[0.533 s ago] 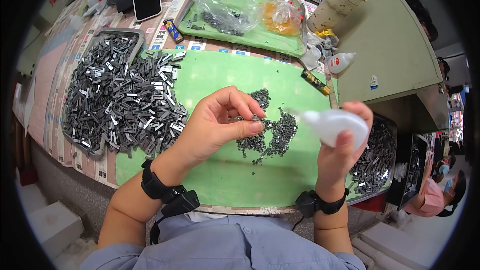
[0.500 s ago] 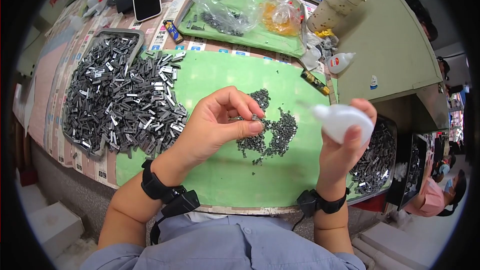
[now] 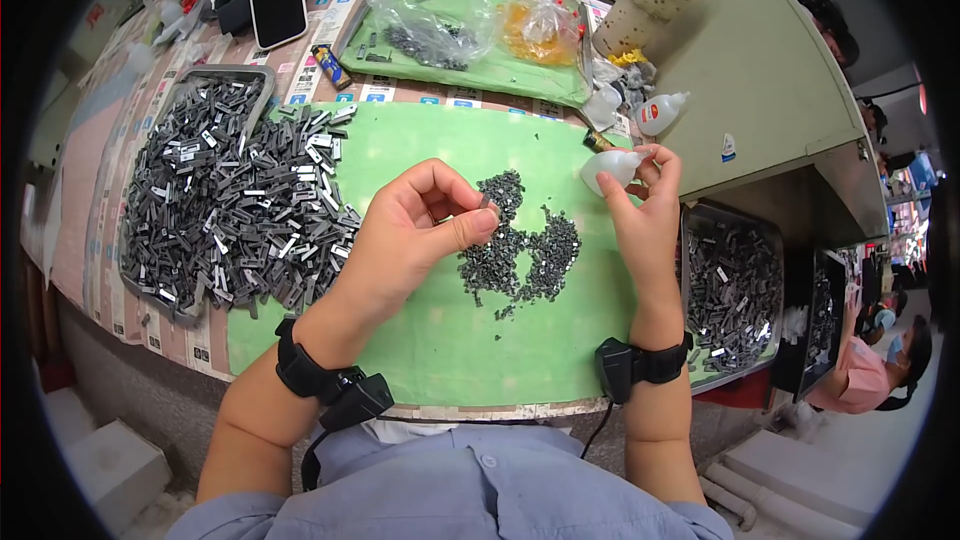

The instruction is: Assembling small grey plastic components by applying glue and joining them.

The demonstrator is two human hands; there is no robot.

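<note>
White squeeze bottle (image 3: 606,173) in the right hand (image 3: 648,190); small dark part (image 3: 487,201) in the left hand (image 3: 420,225).
The bottle is plain, smooth and slightly translucent, with a rounded body that narrows toward the right forefinger; it is tilted on its side above the far right area of the green sheet (image 3: 420,360) on the desk. The right fingers are clamped on the bottle. The left thumb and forefinger are clamped on the dark part, mostly hidden at their tips, beside a loose heap of tiny grey-black pieces (image 3: 553,255). Larger slotted metallic parts (image 3: 250,210) are piled to the left.
</note>
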